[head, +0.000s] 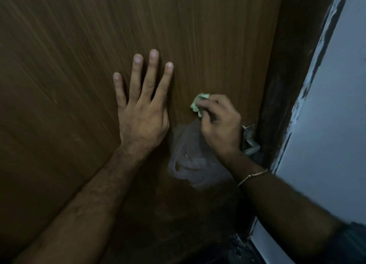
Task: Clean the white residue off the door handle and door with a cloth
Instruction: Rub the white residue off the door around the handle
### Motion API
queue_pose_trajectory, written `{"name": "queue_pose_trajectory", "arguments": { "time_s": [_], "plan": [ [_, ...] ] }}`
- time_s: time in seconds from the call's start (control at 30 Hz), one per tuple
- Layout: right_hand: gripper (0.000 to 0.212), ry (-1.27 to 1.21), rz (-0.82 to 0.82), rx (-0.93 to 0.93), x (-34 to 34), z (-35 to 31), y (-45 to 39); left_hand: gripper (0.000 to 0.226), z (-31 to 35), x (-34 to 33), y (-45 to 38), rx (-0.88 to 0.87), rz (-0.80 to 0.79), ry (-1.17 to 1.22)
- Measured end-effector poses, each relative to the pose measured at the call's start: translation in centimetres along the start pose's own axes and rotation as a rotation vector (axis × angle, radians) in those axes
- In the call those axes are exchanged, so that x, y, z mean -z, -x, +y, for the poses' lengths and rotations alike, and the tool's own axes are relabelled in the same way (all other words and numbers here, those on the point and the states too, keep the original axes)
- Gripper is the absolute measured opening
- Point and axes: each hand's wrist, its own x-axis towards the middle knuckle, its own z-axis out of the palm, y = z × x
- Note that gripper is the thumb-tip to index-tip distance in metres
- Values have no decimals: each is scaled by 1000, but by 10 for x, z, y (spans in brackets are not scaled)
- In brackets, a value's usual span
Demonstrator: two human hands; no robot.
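On the brown wooden door (198,36), the left hand (142,113) presses flat while the right hand (219,125) pinches a crumpled green cloth (198,103).

Your right hand (219,125) covers most of the cloth (198,103) — only a crumpled pale green corner shows past your fingertips. The same hand and wrist hide the bulk of the door handle (250,140); just bits of metal show at the door's (79,46) edge. A greyish translucent bag-like thing (190,157) below is too dim to identify. Both forearms run off the bottom edge.
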Motion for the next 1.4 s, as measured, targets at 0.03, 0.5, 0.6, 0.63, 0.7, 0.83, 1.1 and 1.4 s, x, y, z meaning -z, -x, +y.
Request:
{"name": "queue_pose_trajectory", "arguments": {
  "time_s": [0.03,0.5,0.6,0.63,0.7,0.83,1.1,1.4],
  "plan": [
    [23,10,1,1,6,8,0,63,0,0,0,0,-3,3],
    [18,34,103,-217,22,27,-5,62,3,1,-1,-29,-27,19],
    [18,-51,251,-372,21,27,-8,64,1,3,-2,-34,-43,22],
    [19,-47,241,-385,19,24,-8,65,1,4,0,-44,-58,25],
    [18,11,54,-249,9,13,3,68,-1,6,6,-72,-97,28],
    [18,-117,111,-252,-1,-6,3,68,-7,7,9,-78,-122,14],
    [13,-103,-22,80,-22,-30,5,64,-9,8,17,-78,-121,4],
    [18,-31,-235,289,-27,-12,37,64,-9,11,18,-71,-143,7]
  ]
}}
